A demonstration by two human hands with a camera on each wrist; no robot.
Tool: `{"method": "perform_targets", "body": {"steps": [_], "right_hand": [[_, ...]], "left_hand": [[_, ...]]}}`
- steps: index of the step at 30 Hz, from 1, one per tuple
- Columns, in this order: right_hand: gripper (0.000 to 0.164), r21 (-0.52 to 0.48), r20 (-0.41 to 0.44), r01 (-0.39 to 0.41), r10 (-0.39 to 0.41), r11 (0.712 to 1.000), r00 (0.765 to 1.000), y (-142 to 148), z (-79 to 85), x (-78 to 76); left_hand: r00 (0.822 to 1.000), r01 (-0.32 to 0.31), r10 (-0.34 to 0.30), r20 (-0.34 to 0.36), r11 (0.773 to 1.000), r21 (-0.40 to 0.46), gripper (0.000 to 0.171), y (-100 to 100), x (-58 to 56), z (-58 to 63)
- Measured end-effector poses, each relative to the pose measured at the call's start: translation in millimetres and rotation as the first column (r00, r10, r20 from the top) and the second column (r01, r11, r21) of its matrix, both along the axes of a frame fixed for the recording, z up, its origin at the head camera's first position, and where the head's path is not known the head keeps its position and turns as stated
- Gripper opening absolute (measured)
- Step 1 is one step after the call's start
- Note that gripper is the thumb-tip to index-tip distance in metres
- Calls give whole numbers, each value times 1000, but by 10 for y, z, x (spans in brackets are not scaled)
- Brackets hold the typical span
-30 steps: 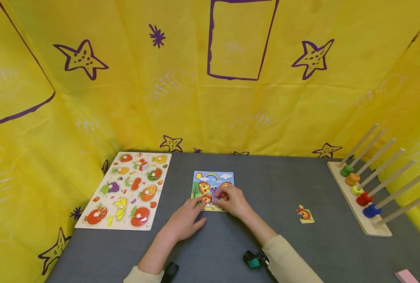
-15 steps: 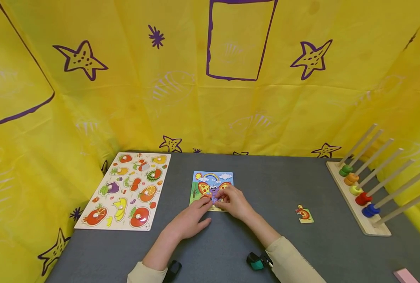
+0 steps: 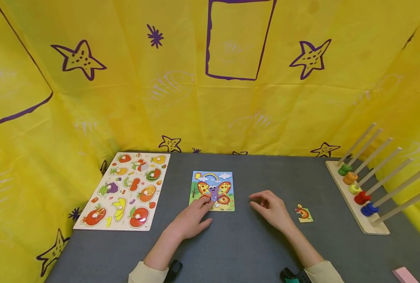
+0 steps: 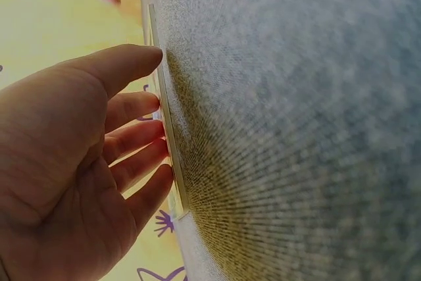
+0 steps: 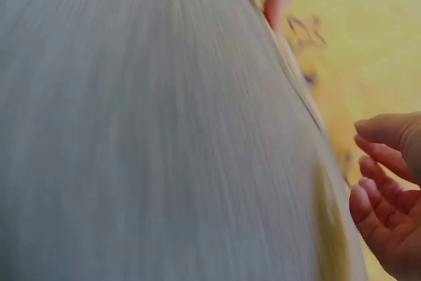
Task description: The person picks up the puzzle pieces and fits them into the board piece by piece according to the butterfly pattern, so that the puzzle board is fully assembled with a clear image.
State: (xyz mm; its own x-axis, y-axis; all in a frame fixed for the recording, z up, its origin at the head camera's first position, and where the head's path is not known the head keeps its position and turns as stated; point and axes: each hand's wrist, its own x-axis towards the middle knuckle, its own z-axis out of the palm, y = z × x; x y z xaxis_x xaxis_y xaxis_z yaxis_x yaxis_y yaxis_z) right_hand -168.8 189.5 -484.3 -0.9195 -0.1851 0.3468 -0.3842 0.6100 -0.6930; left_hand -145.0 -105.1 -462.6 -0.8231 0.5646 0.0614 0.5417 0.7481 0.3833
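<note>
A small square butterfly jigsaw puzzle (image 3: pixel 213 181) lies on the dark table in the head view. My left hand (image 3: pixel 189 221) rests its fingertips on the puzzle's lower left part, hiding some of the butterfly's lower wing. In the left wrist view the puzzle's thin edge (image 4: pixel 179 192) shows beside those fingers, which are fairly straight. To the right of the puzzle, my right hand (image 3: pixel 275 210) is over the table with loosely bent fingers and nothing between them. A loose puzzle piece (image 3: pixel 303 214) with a red and orange wing pattern lies just beyond it, to the right.
On the left lies a wooden fruit peg puzzle (image 3: pixel 124 192). At the right stands a wooden rack with slanted pegs (image 3: pixel 359 200) and coloured rings low on several of them. A pink block (image 3: pixel 405 275) is near the front right. Yellow patterned cloth (image 3: pixel 181 110) hangs behind the table.
My right hand has let go at the puzzle and moved right, toward the loose piece, uncovering the butterfly's right side. My left hand has shifted slightly right and stays on the puzzle.
</note>
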Motion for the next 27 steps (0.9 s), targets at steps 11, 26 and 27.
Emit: {"method": "perform_targets", "body": {"steps": [11, 26, 27], "right_hand": [[40, 176, 56, 236, -249, 956, 967, 977, 77, 313], [51, 236, 257, 221, -280, 946, 925, 1286, 103, 368], [49, 228, 264, 236, -293, 945, 919, 1261, 109, 365]], "left_hand": [[1000, -9, 9, 11, 1000, 0, 53, -1, -17, -16], [1000, -13, 13, 24, 1000, -15, 55, -6, -15, -12], [1000, -13, 13, 23, 1000, -15, 55, -5, -15, -11]]}}
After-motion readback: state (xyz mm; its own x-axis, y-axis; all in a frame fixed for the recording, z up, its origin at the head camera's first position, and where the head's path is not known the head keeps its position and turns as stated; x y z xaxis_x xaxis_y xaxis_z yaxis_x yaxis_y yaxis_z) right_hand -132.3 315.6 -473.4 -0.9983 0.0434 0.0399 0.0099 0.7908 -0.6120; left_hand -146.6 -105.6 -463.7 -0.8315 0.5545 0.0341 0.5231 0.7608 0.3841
